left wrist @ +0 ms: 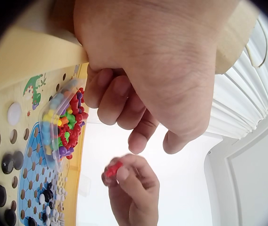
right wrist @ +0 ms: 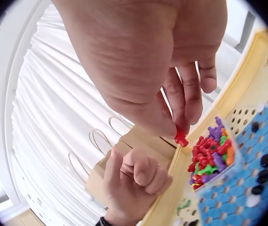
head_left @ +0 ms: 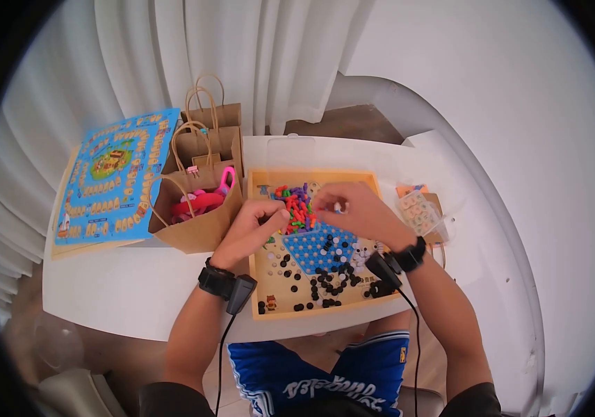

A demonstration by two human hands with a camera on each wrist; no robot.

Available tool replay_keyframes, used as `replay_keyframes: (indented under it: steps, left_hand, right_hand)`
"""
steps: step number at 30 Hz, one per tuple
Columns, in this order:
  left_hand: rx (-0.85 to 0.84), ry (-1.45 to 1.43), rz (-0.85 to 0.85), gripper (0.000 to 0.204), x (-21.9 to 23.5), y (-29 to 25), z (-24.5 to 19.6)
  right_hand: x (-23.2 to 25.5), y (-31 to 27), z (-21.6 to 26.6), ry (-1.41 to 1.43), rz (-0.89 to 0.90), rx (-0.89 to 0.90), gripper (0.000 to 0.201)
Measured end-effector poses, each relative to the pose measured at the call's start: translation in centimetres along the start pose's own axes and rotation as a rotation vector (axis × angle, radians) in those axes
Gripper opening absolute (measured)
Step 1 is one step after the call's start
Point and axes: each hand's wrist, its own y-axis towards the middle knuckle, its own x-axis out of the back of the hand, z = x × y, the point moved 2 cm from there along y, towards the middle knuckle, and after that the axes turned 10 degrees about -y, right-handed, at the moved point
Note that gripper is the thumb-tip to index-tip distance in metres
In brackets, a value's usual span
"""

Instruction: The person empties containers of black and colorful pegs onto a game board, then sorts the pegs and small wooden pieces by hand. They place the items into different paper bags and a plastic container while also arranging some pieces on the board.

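My right hand [head_left: 360,212] is above the wooden board tray [head_left: 254,278], pinching a red peg [right wrist: 181,138] between thumb and fingertips; the left wrist view also shows this red peg [left wrist: 113,168]. Facing it, my left hand [head_left: 250,226] hovers by the tray's left side, fingers loosely curled, thumb and index finger apart, nothing held. Between and below the hands, a clear plastic box [right wrist: 238,162] contains red, purple, green and orange pegs [left wrist: 70,125]. It sits on the blue honeycomb grid [head_left: 318,254] with holes.
Black and white round pieces [head_left: 325,285] lie scattered over the tray's near half. Left of it stand brown paper bags [head_left: 200,233], one with pink items, beside a blue game board [head_left: 113,174]. A clear container of round pieces [head_left: 419,214] is at the right.
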Motion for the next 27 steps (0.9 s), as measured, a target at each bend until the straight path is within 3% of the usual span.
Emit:
replay_keyframes:
  steps: [3,6,12,15,17,21,27]
  left_hand:
    - [-0.016,-0.016,-0.006,0.043,-0.2,0.0,-0.1]
    - [-0.021,-0.021,-0.014,0.044,-0.1,0.1,-0.1]
    - [-0.028,-0.044,-0.026,0.046,0.0,0.0,0.1]
    - [0.034,-0.176,0.016,0.046,0.4,-0.2,0.5]
    - [0.065,-0.264,-0.031,0.051,0.3,-0.2,0.9]
    - [0.061,-0.205,-0.004,0.052,0.2,-0.2,0.6]
    - [0.049,-0.124,-0.001,0.062,0.5,-0.2,0.9]
  right_hand:
    - [-1.9,2.5,-1.8,0.158,0.050,-0.026,0.018]
    - [-1.7,2.7,-2.8,0.122,-0.060,-0.048,0.017]
    - [1.4,-3.7,-6.7,0.046,-0.096,-0.230,0.019]
    - [2.0,-7.7,-8.9,0.259,-0.218,-0.265,0.016]
    - [2.6,-10.0,-9.8,0.387,-0.242,-0.406,0.012]
    - [1.7,-12.9,-13.0,0.801,-0.377,-0.438,0.014]
    - [1.0,-11.6,-15.6,1.080,-0.445,-0.298,0.019]
